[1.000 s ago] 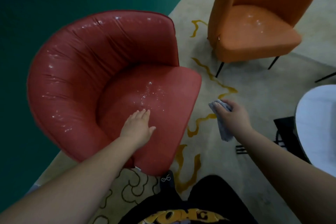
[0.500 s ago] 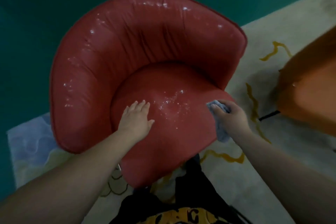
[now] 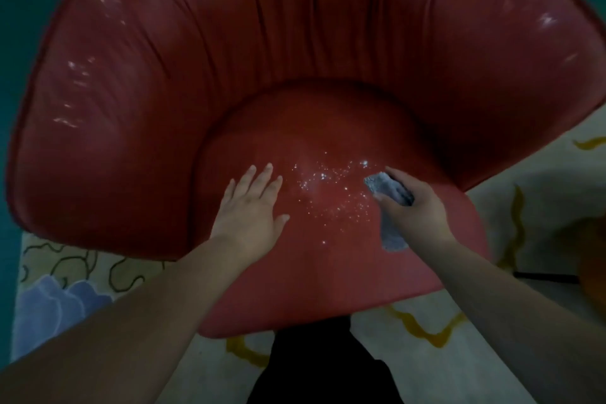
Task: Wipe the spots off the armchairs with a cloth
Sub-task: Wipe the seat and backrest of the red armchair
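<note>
My right hand (image 3: 414, 207) grips the grey cloth (image 3: 388, 188), now brought over the red armchair (image 3: 295, 52) seat from beside it, so wiping can begin, my left hand (image 3: 249, 207) flat and open, the white spots (image 3: 331, 187) at nine o'clock of the cloth, just beside it.

Glossy red leather-like armchair (image 3: 328, 43); matt grey cloth (image 3: 388, 188)
</note>
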Demonstrator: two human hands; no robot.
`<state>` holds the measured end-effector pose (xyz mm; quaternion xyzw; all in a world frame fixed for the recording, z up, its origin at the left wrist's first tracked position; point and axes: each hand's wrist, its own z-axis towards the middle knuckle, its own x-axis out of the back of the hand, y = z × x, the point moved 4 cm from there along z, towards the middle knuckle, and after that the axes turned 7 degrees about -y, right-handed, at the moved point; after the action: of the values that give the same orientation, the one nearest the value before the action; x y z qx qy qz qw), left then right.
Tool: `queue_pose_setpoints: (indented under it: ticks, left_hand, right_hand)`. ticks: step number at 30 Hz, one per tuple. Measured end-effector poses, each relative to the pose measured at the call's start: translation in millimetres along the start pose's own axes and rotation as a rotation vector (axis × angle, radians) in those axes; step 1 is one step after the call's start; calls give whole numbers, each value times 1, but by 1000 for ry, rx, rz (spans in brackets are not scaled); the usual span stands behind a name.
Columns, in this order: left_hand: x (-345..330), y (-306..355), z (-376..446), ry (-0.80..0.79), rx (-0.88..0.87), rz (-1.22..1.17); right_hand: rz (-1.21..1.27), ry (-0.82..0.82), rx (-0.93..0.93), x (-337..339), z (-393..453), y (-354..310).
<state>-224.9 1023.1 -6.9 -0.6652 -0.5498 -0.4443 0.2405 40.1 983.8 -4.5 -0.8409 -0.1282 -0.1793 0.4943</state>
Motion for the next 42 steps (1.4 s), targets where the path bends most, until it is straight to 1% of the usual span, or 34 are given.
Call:
queue_pose_setpoints:
  ticks: [4,7,9,13,15,17,19,20,21,23,24,25,26,27,29,30,31,32,34,36,38,39,41,42]
  left_hand:
    - [-33,-15,34,18,4,-23]
    - [-55,-26,58,50,7,-50]
    - [-68,-31,71,65,12,-61]
    - [-85,-23,93,95,-59,-56]
    - [-91,-18,104,116,-89,-62]
    - [-94,-20,113,138,-74,-74]
    - [-98,-27,121,149,-35,-100]
    - [-100,-31,124,146,-12,-117]
    - [-102,-34,126,141,9,-136]
    - [-105,-39,129,129,45,-166]
    - [-106,-42,131,127,59,-177]
    - [-106,-44,132,128,70,-183]
    - [-106,-47,134,130,77,-183]
    - [-106,-51,135,133,84,-178]
    - [-107,-59,139,131,113,-174]
    - [-109,-62,140,119,133,-173]
    - [-112,-64,141,102,154,-168]
    - [-115,-65,142,87,170,-162]
    - [-120,-65,143,72,186,-164]
    - [-123,-63,143,67,191,-172]
    - [-124,-62,143,73,191,-184]
    - [-124,-63,143,75,188,-191]
    - [-125,-64,143,74,178,-192]
    - [-125,-65,143,74,171,-190]
  right_hand:
    - [25,55,9,-23,49,32]
    - [4,171,15,-26,83,57]
    - [-28,211,43,-28,106,73]
    - [-205,229,152,-34,148,91]
    - [-316,292,201,-34,165,95]
    - [-361,350,144,-34,177,103]
    - [-346,385,102,-46,177,105]
    - [-369,373,116,-58,173,103]
    - [-426,329,163,-73,168,101]
    - [-478,166,279,-97,158,96]
    - [-449,123,310,-96,159,93]
    - [-397,142,351,-88,164,92]
    - [-382,240,350,-72,170,90]
    - [-418,342,309,-55,176,89]
    - [-499,448,119,-28,189,97]
    - [-527,445,22,-25,192,101]
    - [-514,419,-37,-30,191,105]
    - [-499,408,-32,-40,187,106]
    - [-499,378,65,-67,173,104]
    - [-510,278,183,-89,160,101]
    - [-434,151,263,-92,161,96]
    - [-390,135,288,-86,168,93]
    - [-390,240,304,-69,191,86]
    - [-400,300,261,-62,203,84]
